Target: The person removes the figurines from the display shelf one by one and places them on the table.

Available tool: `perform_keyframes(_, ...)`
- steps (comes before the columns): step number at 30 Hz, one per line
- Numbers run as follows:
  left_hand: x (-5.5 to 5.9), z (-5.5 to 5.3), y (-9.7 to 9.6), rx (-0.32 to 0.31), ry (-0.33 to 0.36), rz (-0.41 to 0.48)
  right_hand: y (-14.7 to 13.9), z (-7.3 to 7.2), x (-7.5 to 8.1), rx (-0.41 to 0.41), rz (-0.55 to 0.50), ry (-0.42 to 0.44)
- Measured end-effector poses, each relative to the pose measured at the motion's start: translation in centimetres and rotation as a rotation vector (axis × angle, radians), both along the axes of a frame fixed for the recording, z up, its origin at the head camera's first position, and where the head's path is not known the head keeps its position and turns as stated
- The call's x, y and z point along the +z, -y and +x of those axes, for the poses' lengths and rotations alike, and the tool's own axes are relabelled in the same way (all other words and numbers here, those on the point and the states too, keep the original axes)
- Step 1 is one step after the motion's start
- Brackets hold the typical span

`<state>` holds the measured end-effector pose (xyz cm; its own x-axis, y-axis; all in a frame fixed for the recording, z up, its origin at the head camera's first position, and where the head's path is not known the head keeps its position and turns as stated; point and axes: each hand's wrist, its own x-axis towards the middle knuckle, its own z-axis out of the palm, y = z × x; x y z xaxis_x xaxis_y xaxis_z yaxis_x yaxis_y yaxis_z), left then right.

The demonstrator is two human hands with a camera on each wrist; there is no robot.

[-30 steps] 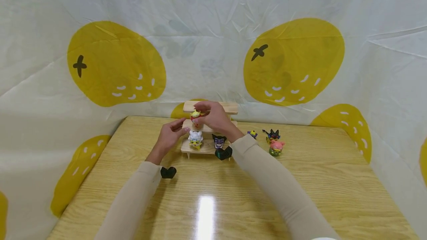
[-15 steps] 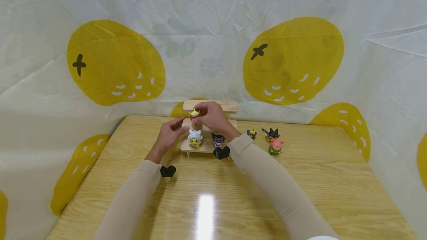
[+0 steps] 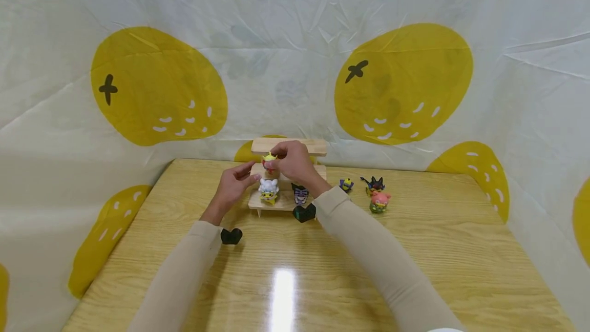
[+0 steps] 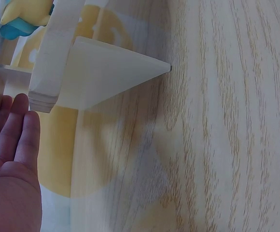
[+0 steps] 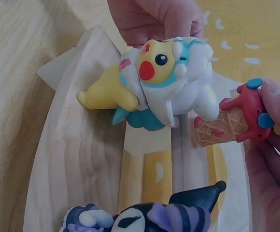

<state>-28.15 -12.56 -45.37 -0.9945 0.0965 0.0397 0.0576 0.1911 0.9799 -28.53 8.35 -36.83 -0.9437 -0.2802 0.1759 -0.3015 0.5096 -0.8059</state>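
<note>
In the head view my right hand (image 3: 295, 162) pinches a small ice-cream-cone figurine (image 3: 269, 161) over the left part of the middle step of a wooden tiered shelf (image 3: 299, 146). The right wrist view shows its waffle cone (image 5: 219, 129) and red top with blue round bits; the cone's tip points at the shelf. My left hand (image 3: 232, 186) is at the shelf's left end, and in the left wrist view its fingers (image 4: 26, 140) are straight beside the boards. A yellow figurine in a white hood (image 5: 154, 79) and a purple-and-black figurine (image 3: 300, 194) stand on the lowest step.
On the table (image 3: 415, 255) right of the shelf stand a yellow-and-purple figurine (image 3: 346, 185), a black-eared one (image 3: 375, 184) and a pink-and-green one (image 3: 380, 202). A white cloth (image 3: 281, 65) with yellow fruit prints hangs behind and at the sides.
The cone figurine has turned and dropped slightly in my right hand, close to the middle step. My left hand has stayed at the shelf's left end.
</note>
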Motion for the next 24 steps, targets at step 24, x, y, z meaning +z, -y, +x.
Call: perform_keyframes(24,-0.4,0.2,0.1,-0.015,-0.015,0.019,-1.8,0.6,1.8,-0.091,0.001,0.053)
